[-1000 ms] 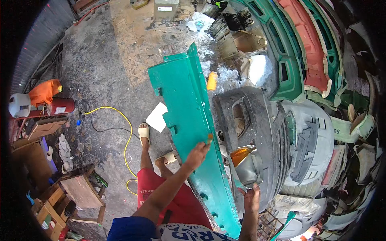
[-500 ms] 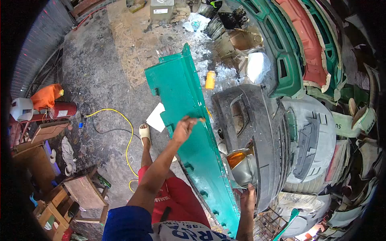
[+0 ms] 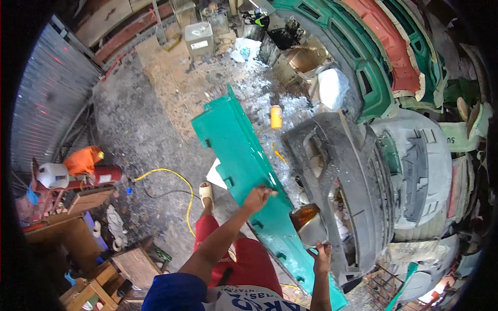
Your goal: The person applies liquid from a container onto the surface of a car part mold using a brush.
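Note:
A long green panel (image 3: 233, 155) with flanged edges and notches lies diagonally in front of me, glossy in places. My left hand (image 3: 257, 199) is closed above its middle, a small pale end showing at the fingertips; whether it touches the panel I cannot tell. My right hand (image 3: 322, 255) is at the panel's right side, its fingers closed on the handle of a shiny metal pot (image 3: 314, 231). The pot is tilted, and amber liquid (image 3: 305, 215) shows inside it.
A dark grey bumper (image 3: 337, 155) lies right of the panel, with more bumper parts stacked beyond. An orange-yellow bottle (image 3: 276, 117) stands on the floor past the panel. At left are a yellow hose (image 3: 179, 179), wooden pieces (image 3: 137, 267) and a red cylinder (image 3: 106, 174).
The view has shifted, so the surroundings sit lower and mostly farther right. My left hand has come nearer along the panel. The pot is now over the panel's right edge, more clear of the bumper.

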Tool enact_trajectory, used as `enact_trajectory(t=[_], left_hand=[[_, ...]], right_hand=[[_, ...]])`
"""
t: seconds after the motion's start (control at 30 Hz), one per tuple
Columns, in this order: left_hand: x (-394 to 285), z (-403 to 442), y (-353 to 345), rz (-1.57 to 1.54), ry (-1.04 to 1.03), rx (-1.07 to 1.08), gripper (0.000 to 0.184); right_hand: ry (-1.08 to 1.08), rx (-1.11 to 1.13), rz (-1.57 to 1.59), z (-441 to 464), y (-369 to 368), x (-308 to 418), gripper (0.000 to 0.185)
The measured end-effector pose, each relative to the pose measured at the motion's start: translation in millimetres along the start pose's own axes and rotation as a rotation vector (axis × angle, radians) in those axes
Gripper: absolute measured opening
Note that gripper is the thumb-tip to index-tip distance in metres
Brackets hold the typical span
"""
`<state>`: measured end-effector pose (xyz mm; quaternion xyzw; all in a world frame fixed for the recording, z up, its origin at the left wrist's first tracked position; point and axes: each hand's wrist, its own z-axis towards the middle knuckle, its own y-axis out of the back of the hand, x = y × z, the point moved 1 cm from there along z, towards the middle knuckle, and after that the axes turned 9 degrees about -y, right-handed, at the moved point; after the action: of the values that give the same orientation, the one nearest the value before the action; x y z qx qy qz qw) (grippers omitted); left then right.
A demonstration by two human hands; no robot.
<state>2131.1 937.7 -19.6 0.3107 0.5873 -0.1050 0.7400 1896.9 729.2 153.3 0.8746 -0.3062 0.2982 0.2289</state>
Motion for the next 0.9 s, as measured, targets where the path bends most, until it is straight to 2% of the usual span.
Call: enact_trajectory(t=[0.03, 0.1, 0.13, 0.17, 0.23, 0.3, 0.43, 0.5, 0.6, 0.67, 0.77, 0.9], left_hand=[[16, 14, 21, 0.000, 0.047, -0.075, 0.018], [41, 41, 66, 0.033, -0.022, -0.219, 0.016], [57, 53, 85, 0.055, -0.029, -0.208, 0.016], [72, 62, 103, 0.081, -0.079, -0.212, 0.013], [85, 81, 139, 0.109, -0.138, -0.205, 0.011], [93, 99, 172, 0.165, -0.092, -0.312, 0.014], [110, 129, 229, 0.209, -0.128, -0.301, 0.015], [124, 141, 250, 0.183, -0.012, -0.357, 0.013], [146, 151, 280, 0.199, -0.130, -0.377, 0.013], [149, 155, 295, 0.208, -0.128, -0.344, 0.015], [138, 163, 310, 0.110, -0.042, -0.317, 0.016], [137, 188, 332, 0.269, -0.183, -0.255, 0.014]], right_hand=[[-0.002, 0.014, 0.014, -3, -4, -1, 0.035], [-0.014, 0.019, 0.036, -9, -10, -6, 0.036], [-0.027, 0.002, 0.041, -12, -12, -10, 0.036], [-0.067, 0.023, 0.044, -12, -13, -14, 0.048], [-0.069, 0.041, 0.061, -16, -24, -19, 0.049], [-0.069, 0.040, 0.085, -27, -41, -16, 0.051], [-0.083, 0.008, 0.119, -44, -79, -12, 0.051], [-0.073, -0.013, 0.083, -52, -103, -12, 0.051], [-0.104, -0.026, 0.144, -59, -136, -13, 0.048], [-0.116, -0.056, 0.148, -61, -162, -11, 0.047], [-0.070, -0.042, 0.101, -57, -193, -20, 0.046], [-0.077, -0.014, 0.183, -73, -243, 2, 0.044]])
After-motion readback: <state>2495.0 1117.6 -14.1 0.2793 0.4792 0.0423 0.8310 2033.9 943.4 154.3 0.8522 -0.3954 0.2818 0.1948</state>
